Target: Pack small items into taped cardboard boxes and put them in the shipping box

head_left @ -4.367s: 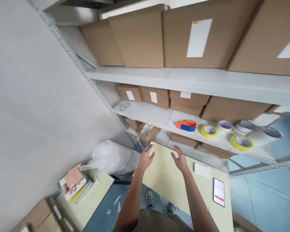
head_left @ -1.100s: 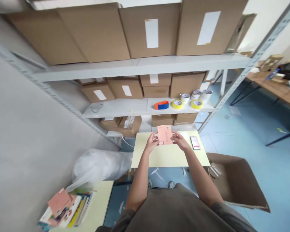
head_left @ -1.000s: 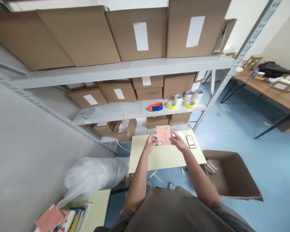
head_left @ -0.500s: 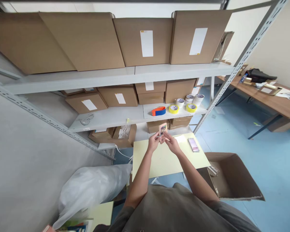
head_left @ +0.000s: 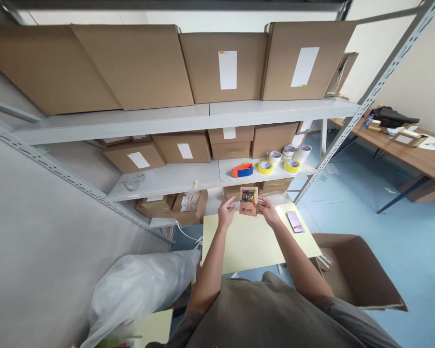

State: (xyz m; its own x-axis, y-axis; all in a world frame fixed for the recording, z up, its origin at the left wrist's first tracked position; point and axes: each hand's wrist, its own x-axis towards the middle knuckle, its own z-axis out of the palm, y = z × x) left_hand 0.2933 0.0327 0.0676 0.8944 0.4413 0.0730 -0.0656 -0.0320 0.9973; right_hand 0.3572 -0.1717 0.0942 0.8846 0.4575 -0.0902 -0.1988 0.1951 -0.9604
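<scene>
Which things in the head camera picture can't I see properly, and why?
In the head view:
Pink booklet: lettering too small to read; the right hand covers part of its edge.
Phone: screen blurred into blocks.
Pale table at bottom left: cut off by the bottom edge, partly covered by the whitish bag.
The person's feet: not visible, perhaps behind the shirt.

Salmon-pink booklet [head_left: 248,202] with dark multicoloured panel [head_left: 248,195]

book [head_left: 248,207] between left hand [head_left: 226,213] and right hand [head_left: 266,209] over the far edge of the desk [head_left: 235,246], phone [head_left: 295,222] by its right edge, carton [head_left: 366,273] beside its near right corner, sack [head_left: 141,285] off its left edge, tape rolls [head_left: 274,158] on the shelf [head_left: 183,176] behind
</scene>
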